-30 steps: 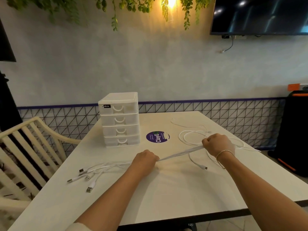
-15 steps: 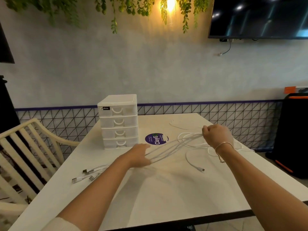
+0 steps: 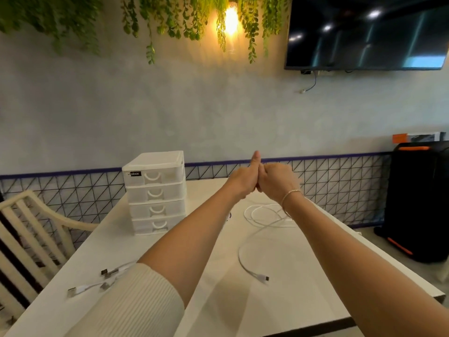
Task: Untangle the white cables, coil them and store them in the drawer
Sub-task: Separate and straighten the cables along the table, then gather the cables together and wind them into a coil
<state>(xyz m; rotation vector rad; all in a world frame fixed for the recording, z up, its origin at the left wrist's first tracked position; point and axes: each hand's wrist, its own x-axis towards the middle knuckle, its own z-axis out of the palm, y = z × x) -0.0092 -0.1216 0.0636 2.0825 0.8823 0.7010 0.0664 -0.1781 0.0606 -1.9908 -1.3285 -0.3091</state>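
A: Above the far side of the bench (image 3: 279, 300), both hands are raised and touching: left hand (image 3: 240, 181), right hand (image 3: 277, 182).

B: Fingers?

A: Left: curled, thumb pointing straight up. Right: curled into a fist against it. Whether either grips a cable, can't tell; nothing white shows between them.

B: Cables?

A: White cables (image 3: 262, 215) lie looped on the bench under the right wrist, one plug end (image 3: 263, 278) trailing nearer. USB ends (image 3: 107, 279) lie beside the left sleeve.

B: Drawers?

A: Drawer unit (image 3: 155, 190) at bench left, all four shut.
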